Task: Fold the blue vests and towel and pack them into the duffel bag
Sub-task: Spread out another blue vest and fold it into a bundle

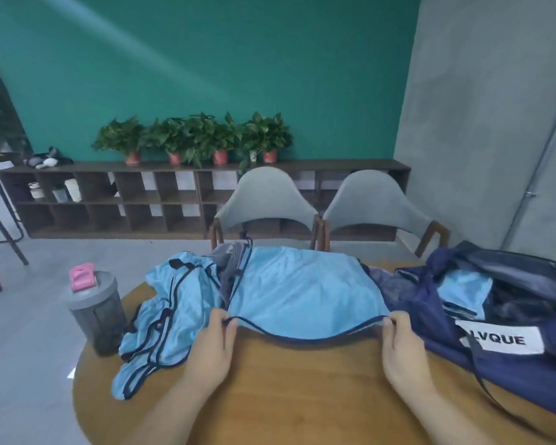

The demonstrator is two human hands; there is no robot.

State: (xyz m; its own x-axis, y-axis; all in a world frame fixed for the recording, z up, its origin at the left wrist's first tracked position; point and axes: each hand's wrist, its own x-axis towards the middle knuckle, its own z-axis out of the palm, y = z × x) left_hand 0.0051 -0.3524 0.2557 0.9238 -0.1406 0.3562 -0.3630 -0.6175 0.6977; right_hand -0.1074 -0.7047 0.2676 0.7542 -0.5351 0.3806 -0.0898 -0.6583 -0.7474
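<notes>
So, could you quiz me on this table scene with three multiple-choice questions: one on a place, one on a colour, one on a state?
1. Where does the duffel bag lie, seen from the spread vest?
A) to its left
B) to its right
C) on the floor

2. What colour is the lid of the bottle?
A) pink
B) green
C) yellow

3. How is the duffel bag?
A) zipped shut
B) open
C) upside down

Answers:
1 B, it lies at the right edge of the table, beside the right hand.
2 A, a pink lid tops the grey bottle.
3 B, its top gapes, with blue cloth showing inside.
</notes>
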